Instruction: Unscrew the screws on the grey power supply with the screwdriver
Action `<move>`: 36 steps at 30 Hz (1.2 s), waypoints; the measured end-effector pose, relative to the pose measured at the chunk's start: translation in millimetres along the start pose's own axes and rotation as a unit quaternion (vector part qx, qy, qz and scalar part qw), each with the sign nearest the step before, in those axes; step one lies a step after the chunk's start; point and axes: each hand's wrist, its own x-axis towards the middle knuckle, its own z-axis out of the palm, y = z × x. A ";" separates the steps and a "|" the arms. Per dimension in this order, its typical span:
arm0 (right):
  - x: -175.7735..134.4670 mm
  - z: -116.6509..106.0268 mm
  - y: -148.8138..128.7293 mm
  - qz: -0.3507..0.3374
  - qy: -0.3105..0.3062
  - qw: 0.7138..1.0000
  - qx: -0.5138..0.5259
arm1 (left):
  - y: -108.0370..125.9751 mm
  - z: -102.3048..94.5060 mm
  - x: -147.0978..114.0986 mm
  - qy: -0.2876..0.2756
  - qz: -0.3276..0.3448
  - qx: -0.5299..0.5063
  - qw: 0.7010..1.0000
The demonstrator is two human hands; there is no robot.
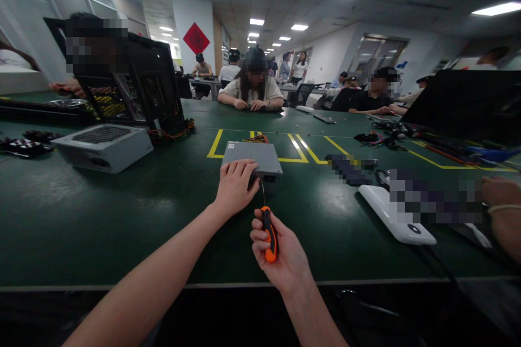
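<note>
A grey metal computer power supply (pixel 256 155) lies on the green table in front of me, a bundle of coloured wires (pixel 257 139) behind it. My left hand (pixel 236 187) rests over its near left edge, fingers on the top face and thumb at the near side, gripping it. An orange and black screwdriver (pixel 269 234) is wrapped in the fingers of my right hand (pixel 280 249). Its shaft points away from me, and the tip meets the near side of the power supply, close to my left thumb. Exactly what the tip touches is too small to tell.
A larger grey power supply (pixel 103 146) and a black computer case (pixel 134 81) stand at the left. On the right lie a white power bank (pixel 394 214), cables (pixel 382 140) and another person's hand (pixel 502 200). A person (pixel 252 87) sits across the table.
</note>
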 end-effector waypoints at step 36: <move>1.1 0.9 -0.3 -0.014 0.001 0.999 0.030 | -0.4 1.1 0.0 0.002 -0.001 -0.006 1.000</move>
